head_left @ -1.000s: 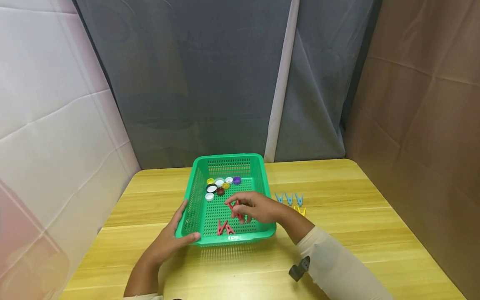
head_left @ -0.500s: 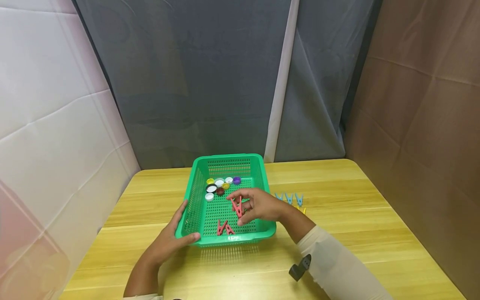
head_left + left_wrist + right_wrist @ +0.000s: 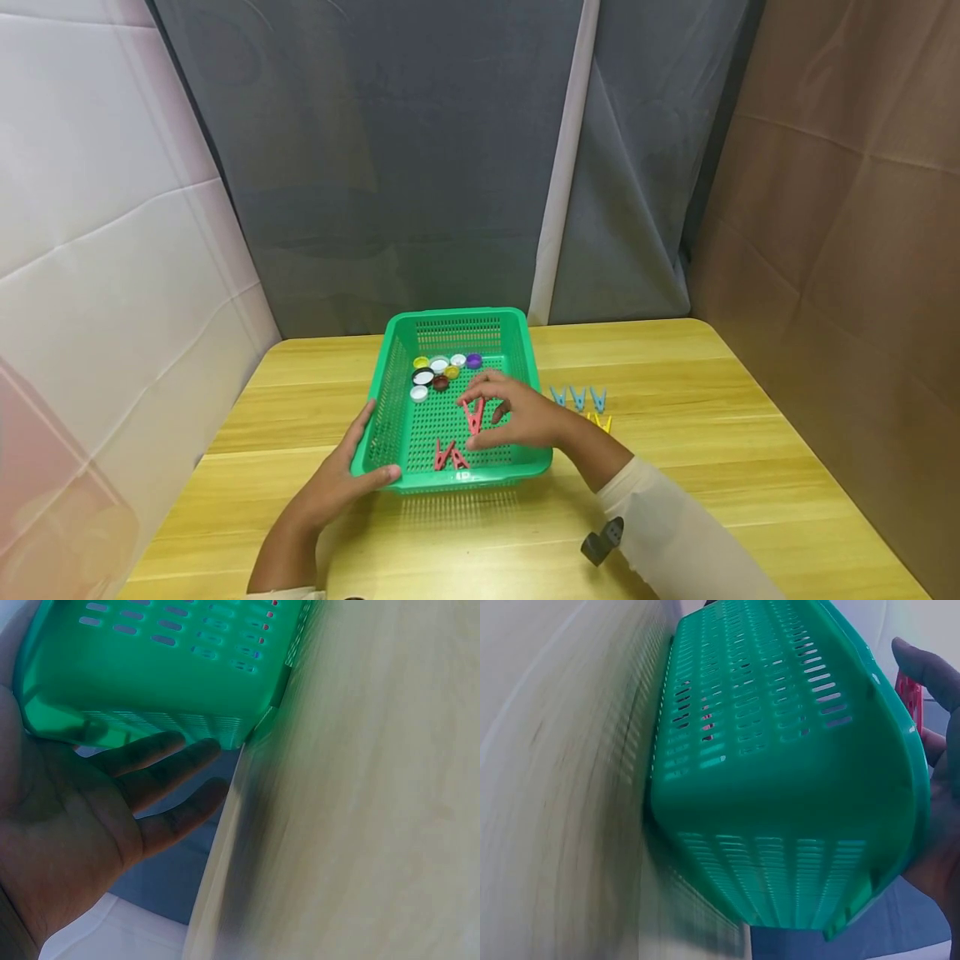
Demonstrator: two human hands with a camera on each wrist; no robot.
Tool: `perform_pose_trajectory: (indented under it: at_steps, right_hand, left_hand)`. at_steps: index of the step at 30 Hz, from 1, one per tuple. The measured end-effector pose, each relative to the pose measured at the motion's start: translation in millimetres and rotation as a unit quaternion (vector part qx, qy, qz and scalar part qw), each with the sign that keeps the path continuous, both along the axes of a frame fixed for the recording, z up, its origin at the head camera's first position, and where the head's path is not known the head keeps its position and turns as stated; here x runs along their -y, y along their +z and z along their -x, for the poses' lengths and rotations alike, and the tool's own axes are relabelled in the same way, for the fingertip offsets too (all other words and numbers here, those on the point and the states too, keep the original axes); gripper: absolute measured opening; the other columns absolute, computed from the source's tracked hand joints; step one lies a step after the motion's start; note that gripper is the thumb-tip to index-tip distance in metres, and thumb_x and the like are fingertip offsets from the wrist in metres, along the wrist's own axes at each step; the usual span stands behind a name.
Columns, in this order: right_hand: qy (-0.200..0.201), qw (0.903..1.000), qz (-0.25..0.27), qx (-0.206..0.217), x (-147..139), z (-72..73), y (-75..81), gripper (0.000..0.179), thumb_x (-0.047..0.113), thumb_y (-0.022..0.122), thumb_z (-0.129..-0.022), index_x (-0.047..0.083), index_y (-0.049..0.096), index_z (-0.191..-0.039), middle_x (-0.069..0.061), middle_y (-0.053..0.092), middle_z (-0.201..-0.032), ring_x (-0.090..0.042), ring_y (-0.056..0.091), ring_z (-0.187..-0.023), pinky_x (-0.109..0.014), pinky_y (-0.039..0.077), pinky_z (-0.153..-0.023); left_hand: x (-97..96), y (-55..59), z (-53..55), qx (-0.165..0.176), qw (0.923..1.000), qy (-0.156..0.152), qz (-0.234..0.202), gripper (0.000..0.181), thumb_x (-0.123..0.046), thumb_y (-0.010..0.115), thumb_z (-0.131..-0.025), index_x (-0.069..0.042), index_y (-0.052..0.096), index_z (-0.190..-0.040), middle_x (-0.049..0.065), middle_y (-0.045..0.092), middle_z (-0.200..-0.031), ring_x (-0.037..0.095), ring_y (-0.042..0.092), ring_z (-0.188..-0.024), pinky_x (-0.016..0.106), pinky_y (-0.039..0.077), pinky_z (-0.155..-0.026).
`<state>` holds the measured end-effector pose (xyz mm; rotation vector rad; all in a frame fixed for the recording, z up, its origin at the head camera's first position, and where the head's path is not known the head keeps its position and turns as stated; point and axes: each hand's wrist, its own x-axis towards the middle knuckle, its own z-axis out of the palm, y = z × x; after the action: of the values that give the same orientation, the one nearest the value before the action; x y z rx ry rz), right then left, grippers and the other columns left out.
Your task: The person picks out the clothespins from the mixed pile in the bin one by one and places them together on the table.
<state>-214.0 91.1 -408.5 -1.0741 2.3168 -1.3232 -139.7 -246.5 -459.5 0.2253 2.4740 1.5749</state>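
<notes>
My right hand (image 3: 522,414) is over the green plastic basket (image 3: 531,367), pinching a red clothespin (image 3: 474,419) between thumb and fingertips. Two more red clothespins (image 3: 441,455) lie on the basket floor near its front wall. In the right wrist view, part of the held clothespin (image 3: 910,699) shows above the rim, and the basket wall hides the rest. My left hand (image 3: 336,477) rests at the basket's front left corner, thumb on the rim. Its fingers (image 3: 169,774) extend straight beside the corner in the left wrist view.
Several bottle caps (image 3: 439,367) in white, yellow, black, brown and purple sit together toward the basket's back left. Right of the basket, three blue clothespins (image 3: 578,397) and some yellow clothespins (image 3: 603,422) lie on the wooden table (image 3: 675,500). A grey curtain (image 3: 390,167) stands behind.
The held red clothespin has turned more upright in my right fingers, and the thumb has shifted down to its lower end. The left hand and basket have stayed put.
</notes>
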Motion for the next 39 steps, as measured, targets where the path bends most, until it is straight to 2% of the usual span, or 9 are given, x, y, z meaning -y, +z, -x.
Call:
perform_pose_trajectory:
  at_steps: [7,9,15,20,24,27,31,39]
  right_hand:
    - [-0.033,0.9975,0.029,-0.055,-13.0,-4.2,0.2,0.052,0.026,0.091,-0.09,0.016,0.073,-0.137,-0.005,0.047,-0.158,-0.032,0.047,-0.149,-0.067,0.046,-0.117]
    - [-0.038,0.9966,0.037,-0.062,-18.6,-4.8,0.4,0.051,0.023,0.091,-0.09,0.015,0.073,-0.137,-0.007,0.045,-0.161,-0.033,0.045,-0.151,-0.068,0.044,-0.118]
    - [-0.057,0.9945,0.038,-0.079,-37.1,-5.6,-3.6,0.05,0.024,0.088,-0.091,0.015,0.074,-0.138,-0.011,0.038,-0.167,-0.033,0.042,-0.147,-0.065,0.043,-0.117]
    - [-0.076,0.9922,0.044,-0.088,-54.5,-6.6,-11.3,0.05,0.024,0.089,-0.091,0.015,0.074,-0.137,-0.011,0.034,-0.17,-0.042,0.037,-0.151,-0.072,0.042,-0.115]
    - [-0.087,0.991,0.043,-0.092,-70.1,-10.2,-15.7,0.051,0.025,0.089,-0.09,0.017,0.074,-0.139,-0.014,0.03,-0.174,-0.042,0.034,-0.153,-0.075,0.042,-0.114]
    - [-0.095,0.9892,0.046,-0.101,-81.3,-12.5,-19.7,0.053,0.024,0.09,-0.089,0.015,0.074,-0.139,-0.017,0.029,-0.173,-0.042,0.034,-0.152,-0.072,0.042,-0.114]
    - [-0.112,0.9862,0.052,-0.109,-93.7,-15.5,-26.5,0.055,0.022,0.091,-0.088,0.012,0.074,-0.139,-0.015,0.03,-0.173,-0.042,0.034,-0.151,-0.073,0.042,-0.113]
    - [-0.153,0.9799,0.056,-0.115,-116.9,-23.2,-41.9,0.053,0.021,0.089,-0.09,0.016,0.073,-0.141,-0.012,0.025,-0.176,-0.047,0.026,-0.156,-0.083,0.036,-0.112]
  left_hand:
    - [-0.4,-0.9,1.0,0.0,1.0,-0.001,-0.005,0.116,-0.031,0.08,-0.097,-0.036,-0.004,-0.177,0.026,0.007,-0.183,0.059,0.026,-0.162,0.078,0.032,-0.122]
    - [-0.5,-0.8,0.8,0.001,1.0,-0.002,-0.006,0.116,-0.031,0.08,-0.097,-0.036,-0.004,-0.177,0.026,0.007,-0.183,0.059,0.026,-0.162,0.078,0.033,-0.122]
    - [0.0,1.1,-0.5,0.002,1.0,0.002,-0.001,0.116,-0.031,0.08,-0.097,-0.037,-0.004,-0.177,0.026,0.006,-0.183,0.06,0.026,-0.161,0.079,0.033,-0.121]
    - [0.0,0.9,0.2,0.0,1.0,0.0,-0.003,0.116,-0.03,0.08,-0.097,-0.036,-0.004,-0.177,0.025,0.005,-0.183,0.06,0.023,-0.162,0.08,0.03,-0.122]
    - [-0.4,0.2,0.5,0.001,1.0,-0.001,-0.005,0.116,-0.03,0.08,-0.097,-0.037,-0.004,-0.177,0.025,0.005,-0.183,0.059,0.024,-0.162,0.08,0.031,-0.122]
    - [0.1,0.4,1.4,-0.003,1.0,-0.006,-0.004,0.116,-0.031,0.079,-0.097,-0.037,-0.005,-0.177,0.025,0.004,-0.183,0.06,0.024,-0.162,0.08,0.032,-0.121]
    - [0.6,1.3,2.3,-0.007,1.0,-0.007,-0.002,0.116,-0.031,0.079,-0.097,-0.036,-0.005,-0.177,0.025,0.003,-0.183,0.061,0.023,-0.162,0.081,0.031,-0.121]
    - [-0.7,0.9,0.0,0.001,1.0,0.0,-0.008,0.117,-0.029,0.08,-0.097,-0.035,-0.004,-0.177,0.025,0.005,-0.183,0.059,0.025,-0.162,0.079,0.032,-0.122]
